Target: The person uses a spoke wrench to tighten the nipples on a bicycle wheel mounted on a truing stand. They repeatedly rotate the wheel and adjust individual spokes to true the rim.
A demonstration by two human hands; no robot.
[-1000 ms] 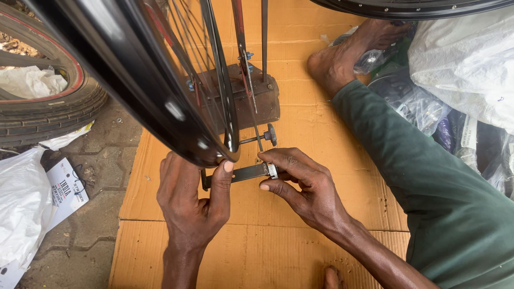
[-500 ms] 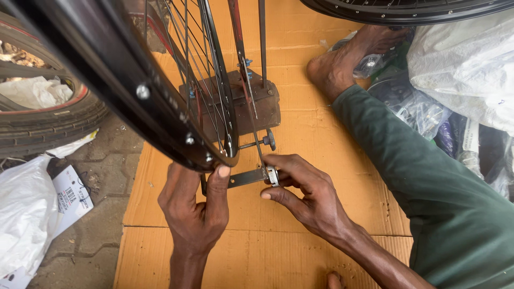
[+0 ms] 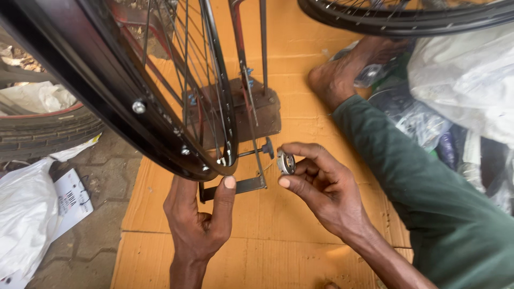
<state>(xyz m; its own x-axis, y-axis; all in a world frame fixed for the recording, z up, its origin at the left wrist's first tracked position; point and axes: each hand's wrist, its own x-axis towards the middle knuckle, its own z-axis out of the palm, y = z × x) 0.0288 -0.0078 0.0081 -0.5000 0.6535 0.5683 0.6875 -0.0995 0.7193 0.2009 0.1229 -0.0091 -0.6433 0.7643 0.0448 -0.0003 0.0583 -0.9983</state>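
Your left hand [image 3: 197,222] is gripping the flat metal bar [image 3: 235,187] under the black wheel rim [image 3: 160,139], thumb pressing up. Your right hand [image 3: 321,187] is pinching a small round metal piece [image 3: 286,162] between fingertips.

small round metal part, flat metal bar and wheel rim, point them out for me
small round metal part [image 3: 286,162], head view, on its flat round face, pinched in the right hand [image 3: 321,184]
flat metal bar [image 3: 247,185], head view, mid-length, beside the left hand [image 3: 198,225]
wheel rim [image 3: 115,101], head view, on its black outer band

Off the cardboard's [image 3: 300,251] left edge lie a tyre [image 3: 48,134] and white bags [image 3: 27,219]; plastic bags [image 3: 460,80] crowd its right.
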